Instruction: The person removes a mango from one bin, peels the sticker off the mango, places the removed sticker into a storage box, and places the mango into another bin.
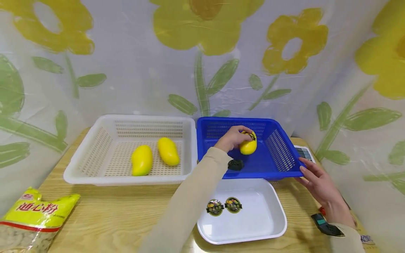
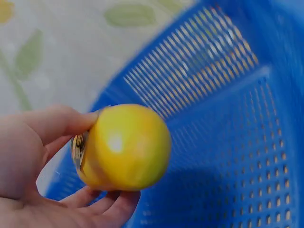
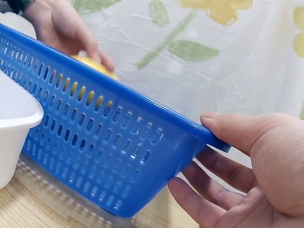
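My left hand (image 1: pixel 233 137) grips a yellow mango (image 1: pixel 248 148) inside the blue basket (image 1: pixel 240 174), above its floor. A dark round label (image 2: pixel 80 148) sits on the mango's side, partly covered by the fingers in the left wrist view. With the thumb over the rim and the other fingers below, my right hand (image 3: pixel 273 166) holds the basket's near right corner. Just in front stands a white tray (image 1: pixel 253 228), where two dark round fruit stickers (image 1: pixel 215 207) lie. Two more mangoes (image 1: pixel 142 160) rest in the white basket (image 1: pixel 104 180) on the left.
A yellow bag of pasta (image 1: pixel 38 219) lies at the table's front left. Behind the baskets hangs a flower-patterned curtain (image 1: pixel 126 70). A printed sheet (image 1: pixel 305 153) shows beside the blue basket, and a partly hidden package (image 1: pixel 367 239) lies at the front right.
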Motion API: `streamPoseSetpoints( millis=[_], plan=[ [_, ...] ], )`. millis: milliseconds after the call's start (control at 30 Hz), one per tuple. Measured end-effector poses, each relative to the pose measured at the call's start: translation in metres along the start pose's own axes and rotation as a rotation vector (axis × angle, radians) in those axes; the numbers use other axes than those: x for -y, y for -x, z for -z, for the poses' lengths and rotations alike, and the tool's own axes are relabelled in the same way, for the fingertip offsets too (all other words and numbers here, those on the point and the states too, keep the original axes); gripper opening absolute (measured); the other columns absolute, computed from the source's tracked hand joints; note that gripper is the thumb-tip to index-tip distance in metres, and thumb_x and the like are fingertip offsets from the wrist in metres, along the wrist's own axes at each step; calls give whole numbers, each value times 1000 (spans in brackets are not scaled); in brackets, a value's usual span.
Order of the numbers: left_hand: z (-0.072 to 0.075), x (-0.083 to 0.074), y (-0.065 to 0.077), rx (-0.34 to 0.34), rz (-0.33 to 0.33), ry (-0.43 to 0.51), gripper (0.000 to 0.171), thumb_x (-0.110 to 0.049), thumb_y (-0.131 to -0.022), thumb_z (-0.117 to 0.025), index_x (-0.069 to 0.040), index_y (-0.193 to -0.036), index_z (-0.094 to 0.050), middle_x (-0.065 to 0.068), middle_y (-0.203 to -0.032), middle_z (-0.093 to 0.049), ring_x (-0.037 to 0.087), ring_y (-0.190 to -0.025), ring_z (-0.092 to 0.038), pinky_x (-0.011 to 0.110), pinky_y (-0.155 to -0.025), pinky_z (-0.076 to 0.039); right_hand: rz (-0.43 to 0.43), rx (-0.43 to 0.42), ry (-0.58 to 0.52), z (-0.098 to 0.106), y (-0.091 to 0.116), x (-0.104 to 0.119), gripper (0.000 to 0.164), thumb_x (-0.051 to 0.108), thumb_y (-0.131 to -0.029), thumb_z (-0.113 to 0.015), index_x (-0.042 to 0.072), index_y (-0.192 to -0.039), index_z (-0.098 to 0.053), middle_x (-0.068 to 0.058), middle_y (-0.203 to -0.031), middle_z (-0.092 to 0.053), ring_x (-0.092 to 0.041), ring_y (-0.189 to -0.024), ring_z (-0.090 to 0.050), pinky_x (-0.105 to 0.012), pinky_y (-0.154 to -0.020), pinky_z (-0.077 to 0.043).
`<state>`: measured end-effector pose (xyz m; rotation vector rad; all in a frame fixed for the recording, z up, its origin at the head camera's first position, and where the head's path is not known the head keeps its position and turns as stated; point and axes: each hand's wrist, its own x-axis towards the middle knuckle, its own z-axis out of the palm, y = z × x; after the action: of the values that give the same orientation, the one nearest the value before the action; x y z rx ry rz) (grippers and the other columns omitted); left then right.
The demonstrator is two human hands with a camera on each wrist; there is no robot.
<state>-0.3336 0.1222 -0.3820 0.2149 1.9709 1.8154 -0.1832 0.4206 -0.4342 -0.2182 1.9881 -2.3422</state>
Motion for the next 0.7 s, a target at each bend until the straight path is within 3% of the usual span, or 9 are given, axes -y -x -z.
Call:
streamPoseSetpoints(
  millis=[200,300,567,700],
  plan=[
    [15,-12,21,143,-41,46,32,-9,-90,-70,-19,-121,-67,8,-131,-56,22,-101,-60,42,-90,-53,29,46,-51,0,0,0,39,0,-105,-35,9,-139,-49,-2,-126,-59,-15,-104,-66,-28,-90,-53],
    [25,-16,35,186,-95,26,32,-10,-92,-69,-19,-122,-66,8,-128,-57,22,-104,-60,42,-90,-52,37,75,-85,2,-3,1,38,-2,-104,-33,7,-138,-50,-3,-126,-60,-16,-104,-66,-30,-91,-53],
    [67,-20,76,140,-356,-67,34,-17,-92,-70,-21,-125,-64,-2,-132,-54,19,-121,-50,32,-87,-53,47,103,-137,3,-21,5,39,-4,-104,-33,6,-136,-52,-6,-123,-62,-18,-104,-67,-32,-90,-54],
    [91,-20,101,121,-412,-23,36,-17,-92,-69,-19,-128,-63,-2,-136,-53,19,-120,-54,34,-89,-52,39,113,-173,4,-26,5,39,-5,-103,-32,6,-134,-54,-6,-121,-64,-19,-103,-67,-33,-89,-54]
  ],
)
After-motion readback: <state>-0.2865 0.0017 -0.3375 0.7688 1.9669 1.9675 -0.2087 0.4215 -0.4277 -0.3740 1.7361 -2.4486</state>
